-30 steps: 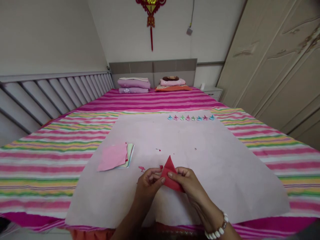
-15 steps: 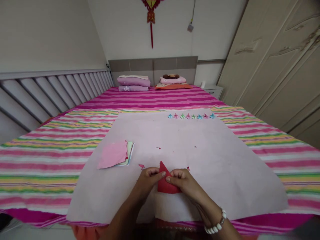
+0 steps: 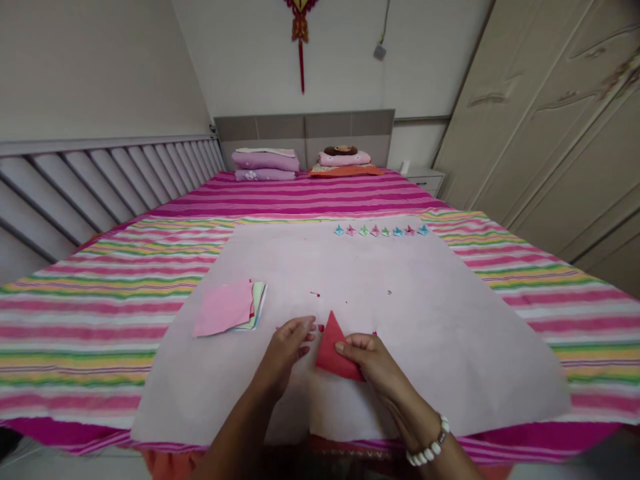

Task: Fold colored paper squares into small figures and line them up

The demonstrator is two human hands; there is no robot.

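A red paper folded into a triangle (image 3: 333,348) stands low over a pale pink sheet (image 3: 450,347) spread on the bed. My right hand (image 3: 369,360) pinches its lower right part between thumb and fingers. My left hand (image 3: 289,348) sits just left of the triangle, fingers loosely curled and apart from the paper, holding nothing. Tiny red paper scraps (image 3: 316,294) lie on the sheet near my hands.
A stack of coloured paper squares (image 3: 231,309), pink on top, lies to the left. A row of several small folded paper pieces (image 3: 381,231) lines the sheet's far edge. Folded bedding (image 3: 266,164) sits at the headboard. A wardrobe (image 3: 550,120) stands right, a slatted rail (image 3: 100,193) left.
My left hand has let go of the red triangle and drawn slightly left. The right hand keeps hold, and the triangle's point now stands up again.
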